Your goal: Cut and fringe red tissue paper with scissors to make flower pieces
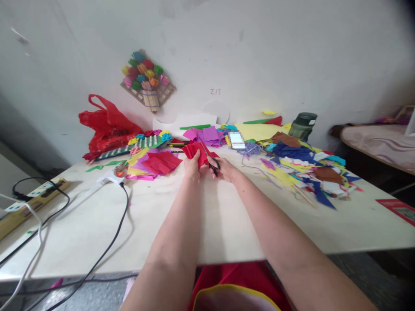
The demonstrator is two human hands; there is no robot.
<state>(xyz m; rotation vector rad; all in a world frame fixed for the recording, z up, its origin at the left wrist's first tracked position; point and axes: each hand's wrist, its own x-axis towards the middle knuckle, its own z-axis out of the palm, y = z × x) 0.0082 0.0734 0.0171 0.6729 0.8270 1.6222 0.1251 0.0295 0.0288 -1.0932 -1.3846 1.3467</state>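
Note:
Red paper (192, 150) is held in my left hand (193, 165), the thumb lying over it, above the middle of the table. My right hand (223, 169) is closed around the black handles of a pair of scissors (214, 166). The scissors' blades point up and to the left, against the red paper. Whether the blades are open or closed on the paper is too small to tell. Left of my hands lies a stack of red, purple and yellow paper sheets (162, 163). Purple paper (210, 135) lies just beyond my hands.
Paper scraps (319, 172) cover the right side of the white table (227, 229). A green bottle (303, 125) and a phone (237, 140) stand or lie toward the back. At left are a red bag (108, 125), a white glue gun (113, 176), cables and a power strip (32, 201).

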